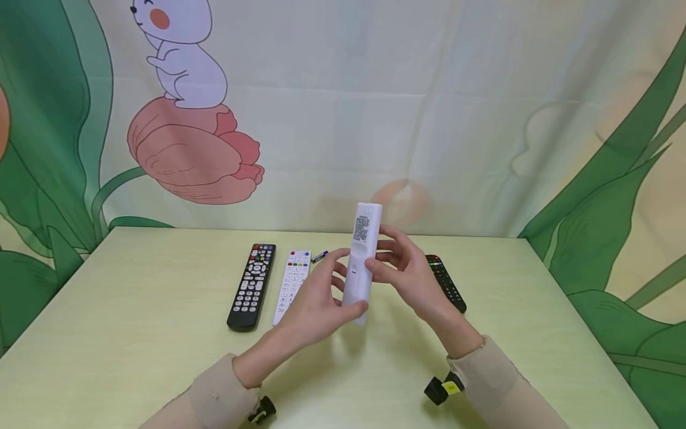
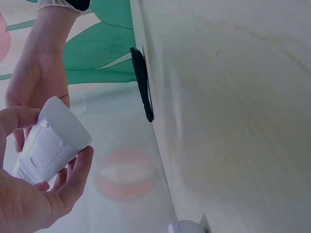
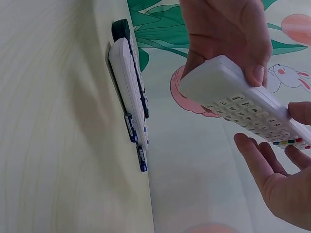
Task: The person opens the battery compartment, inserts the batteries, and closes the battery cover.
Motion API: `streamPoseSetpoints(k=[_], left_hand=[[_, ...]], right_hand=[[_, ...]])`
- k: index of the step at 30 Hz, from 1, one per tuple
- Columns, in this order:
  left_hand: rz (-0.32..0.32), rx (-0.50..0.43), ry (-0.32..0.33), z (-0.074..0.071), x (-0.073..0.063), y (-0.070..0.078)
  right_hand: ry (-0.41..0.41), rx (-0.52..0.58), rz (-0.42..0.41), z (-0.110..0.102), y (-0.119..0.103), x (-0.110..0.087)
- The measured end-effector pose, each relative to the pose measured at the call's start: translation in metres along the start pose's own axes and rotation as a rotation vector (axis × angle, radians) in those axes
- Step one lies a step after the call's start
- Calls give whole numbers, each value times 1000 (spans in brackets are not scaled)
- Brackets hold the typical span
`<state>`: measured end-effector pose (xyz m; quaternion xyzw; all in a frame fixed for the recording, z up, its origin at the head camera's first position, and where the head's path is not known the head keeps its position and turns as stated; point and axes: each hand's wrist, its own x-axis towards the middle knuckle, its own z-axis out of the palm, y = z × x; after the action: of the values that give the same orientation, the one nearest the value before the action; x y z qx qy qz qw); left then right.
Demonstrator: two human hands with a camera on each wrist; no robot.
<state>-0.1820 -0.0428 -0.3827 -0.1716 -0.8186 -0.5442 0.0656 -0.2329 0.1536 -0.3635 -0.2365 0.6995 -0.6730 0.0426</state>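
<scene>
- While two hands hold it above the table (image 1: 134, 328), the raised remote (image 1: 357, 253), a white one, tilts with its back toward the head camera, a printed label (image 1: 361, 229) near its upper end.
- At the raised remote's lower end, the left hand (image 1: 318, 301) pinches it, thumb across the back and fingers at the left edge.
- Higher up the raised remote's right edge, the right hand (image 1: 409, 277) pinches it too, thumb on the back (its other fingers are partly hidden).
- On the raised remote's far face are the keys, which the right wrist view shows.
- Left of the raised remote, a flat white remote (image 1: 292, 280) lies on the table, partly behind the left hand; farther left lies a long black remote (image 1: 252, 288), keys up.
- Also left of the raised remote are two dark blue batteries (image 3: 141, 158), beside the flat white remote.
- Right of the raised remote lies another black remote (image 1: 449, 286), partly covered by the right hand.
</scene>
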Motion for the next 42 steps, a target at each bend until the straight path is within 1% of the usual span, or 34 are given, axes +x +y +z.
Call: streamPoseSetpoints(k=[5, 10, 16, 23, 33, 35, 37, 42], left_hand=[[-8, -26, -2, 0, 0, 1], [2, -46, -7, -1, 0, 0], [11, -45, -4, -1, -1, -1], [6, -67, -6, 0, -2, -1], [14, -97, -38, 0, -2, -1], [11, -89, -39, 0, -2, -3], [8, -62, -38, 0, -3, -3], [25, 56, -47, -4, -5, -6]], right_hand=[[-30, 14, 10, 0, 0, 0], [-40, 33, 15, 1, 0, 1], [-30, 58, 6, 1, 1, 2], [-12, 74, 5, 0, 2, 1], [1, 46, -10, -2, 2, 2], [4, 33, -9, -2, 2, 1], [8, 12, -6, -3, 3, 1], [32, -65, 20, -5, 5, 2]])
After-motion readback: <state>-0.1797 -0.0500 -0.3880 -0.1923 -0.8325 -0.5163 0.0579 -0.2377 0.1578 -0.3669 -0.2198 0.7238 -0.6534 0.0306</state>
